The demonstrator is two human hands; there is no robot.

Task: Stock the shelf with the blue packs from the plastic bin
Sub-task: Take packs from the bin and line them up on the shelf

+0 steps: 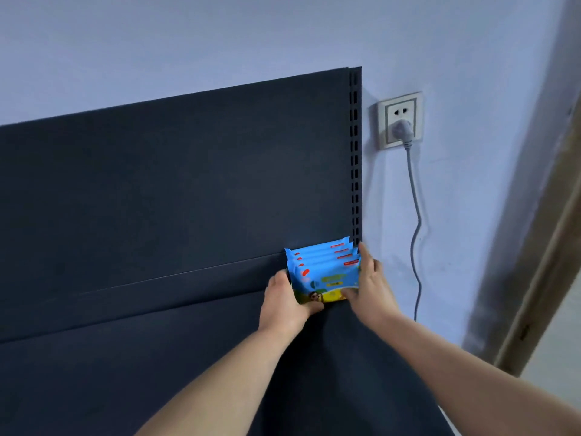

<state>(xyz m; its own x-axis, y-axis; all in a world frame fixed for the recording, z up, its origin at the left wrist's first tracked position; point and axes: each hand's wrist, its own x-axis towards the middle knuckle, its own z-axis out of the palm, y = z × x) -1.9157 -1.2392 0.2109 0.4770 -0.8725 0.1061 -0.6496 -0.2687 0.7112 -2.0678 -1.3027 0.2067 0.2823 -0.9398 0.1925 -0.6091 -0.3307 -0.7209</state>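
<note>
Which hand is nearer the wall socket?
Right. The right hand holds the right side of the blue packs, below the wall socket; the left hand holds their left side, farther away.

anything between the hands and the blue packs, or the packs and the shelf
Nothing visible. The left hand and right hand grip the blue packs directly, and the packs already stand on the shelf at its right end, by the back panel.

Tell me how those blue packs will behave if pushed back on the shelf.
Film-wrapped blue packs probably give under pressure and slide easily. Standing on edge in a row, they may topple once the left hand and right hand let go.
</note>
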